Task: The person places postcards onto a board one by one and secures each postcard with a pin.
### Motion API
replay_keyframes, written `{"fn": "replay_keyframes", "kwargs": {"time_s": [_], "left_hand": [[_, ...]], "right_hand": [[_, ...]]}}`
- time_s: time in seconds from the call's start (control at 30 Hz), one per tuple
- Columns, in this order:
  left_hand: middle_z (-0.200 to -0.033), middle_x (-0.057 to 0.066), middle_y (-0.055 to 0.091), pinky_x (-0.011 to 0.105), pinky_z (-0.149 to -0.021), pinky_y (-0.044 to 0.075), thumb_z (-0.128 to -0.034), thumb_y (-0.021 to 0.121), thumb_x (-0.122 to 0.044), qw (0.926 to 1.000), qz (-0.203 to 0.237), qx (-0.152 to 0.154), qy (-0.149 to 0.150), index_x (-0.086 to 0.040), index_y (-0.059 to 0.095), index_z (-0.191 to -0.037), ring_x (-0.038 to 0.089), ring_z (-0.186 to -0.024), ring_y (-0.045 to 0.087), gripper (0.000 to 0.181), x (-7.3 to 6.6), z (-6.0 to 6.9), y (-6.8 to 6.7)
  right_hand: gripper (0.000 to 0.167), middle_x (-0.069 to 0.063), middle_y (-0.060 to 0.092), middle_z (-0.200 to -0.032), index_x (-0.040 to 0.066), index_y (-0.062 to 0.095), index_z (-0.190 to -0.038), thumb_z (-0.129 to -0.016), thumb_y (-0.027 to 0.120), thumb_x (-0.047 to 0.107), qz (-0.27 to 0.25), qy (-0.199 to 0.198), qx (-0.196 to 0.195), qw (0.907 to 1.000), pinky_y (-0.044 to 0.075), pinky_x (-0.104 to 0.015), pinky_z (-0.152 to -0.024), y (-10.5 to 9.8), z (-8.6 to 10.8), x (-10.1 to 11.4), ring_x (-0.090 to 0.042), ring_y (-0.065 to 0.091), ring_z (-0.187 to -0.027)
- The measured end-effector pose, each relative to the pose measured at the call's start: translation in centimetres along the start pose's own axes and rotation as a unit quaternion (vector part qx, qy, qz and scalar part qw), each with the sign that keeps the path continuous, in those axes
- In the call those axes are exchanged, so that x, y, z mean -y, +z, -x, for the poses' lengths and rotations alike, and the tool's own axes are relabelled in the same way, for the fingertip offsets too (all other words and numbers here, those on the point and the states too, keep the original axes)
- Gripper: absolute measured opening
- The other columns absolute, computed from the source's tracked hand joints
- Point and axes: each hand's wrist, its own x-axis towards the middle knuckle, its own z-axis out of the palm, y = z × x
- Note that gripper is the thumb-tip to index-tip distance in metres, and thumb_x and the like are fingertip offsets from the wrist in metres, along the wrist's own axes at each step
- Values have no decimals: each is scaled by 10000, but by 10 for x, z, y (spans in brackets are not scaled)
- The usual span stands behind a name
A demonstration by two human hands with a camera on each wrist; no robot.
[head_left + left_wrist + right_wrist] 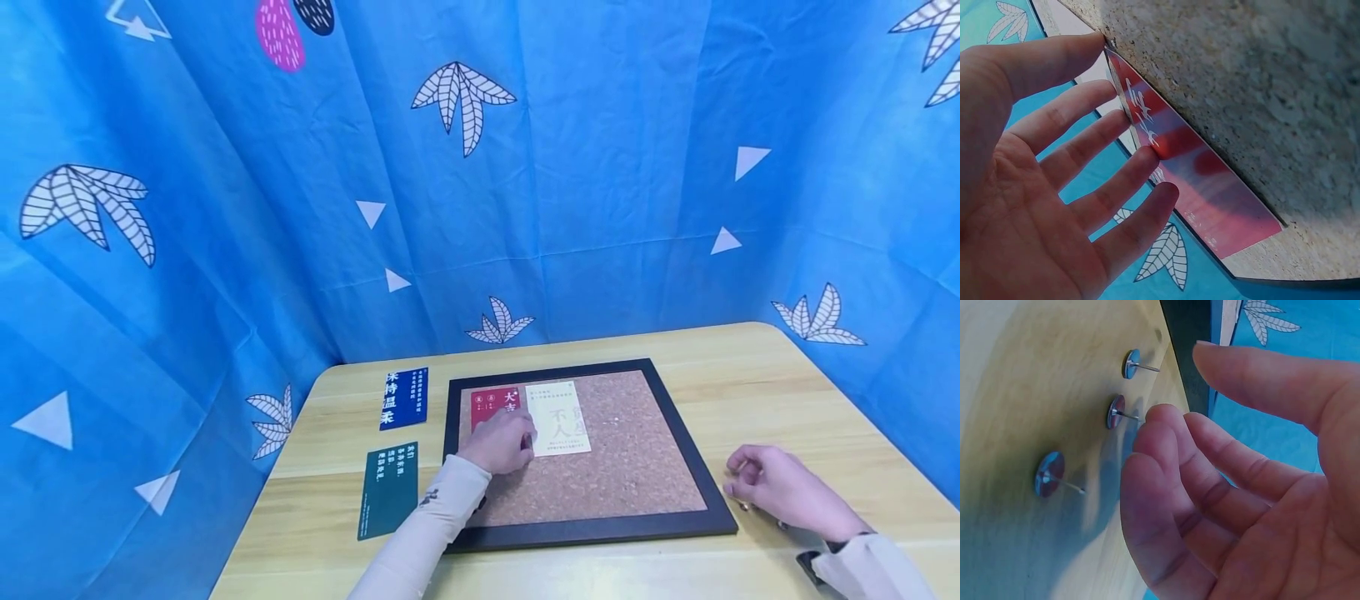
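My left hand (501,442) is over a red card (487,402) with white lettering on the cork board (615,475). In the left wrist view its fingers are extended, with fingertips on the red card (1210,181) and the thumb at the card's corner. A cream card (562,417) lies right beside the red one. Off the board's right edge, my right hand (783,487) hovers with bent fingers and the thumb apart, holding nothing. Three thumbtacks lie point up by its fingertips in the right wrist view, one thumbtack (1050,475) nearest the camera.
The board has a black frame (600,529) and lies on a light wooden table (750,375). Left of it are a blue card (405,400) and a green card (388,492). A blue patterned curtain (600,167) surrounds the table.
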Motion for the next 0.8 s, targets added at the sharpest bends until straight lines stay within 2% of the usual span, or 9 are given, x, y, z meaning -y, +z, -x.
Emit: {"fn": "replay_keyframes", "kwargs": {"time_s": [0.2,0.4,0.8], "left_hand": [[-1145,-32,729,336,-828,592,-870,840,-256,9999,-85,0,120,-214,786,-1035,148,-982,623,179,0,2,1],[-1116,-33,731,320,-786,570,-873,837,-258,9998,-125,25,156,-214,783,-1017,148,-952,611,161,1,0,2],[-1108,-46,720,333,-789,559,-867,844,-279,9999,-99,30,26,-234,779,-993,144,-953,595,149,2,-3,2]], "right_hand": [[151,-3,606,-769,42,671,-970,-862,775,55,141,52,82,9999,431,-232,-594,4,2,-2,-77,501,-661],[122,-2,620,-800,37,674,-961,-865,743,12,239,73,126,9996,433,-232,-618,5,2,-3,-106,514,-712],[114,5,602,-778,84,653,-896,-861,761,81,698,228,51,9973,420,-277,-617,4,4,-3,-143,521,-726]]}}
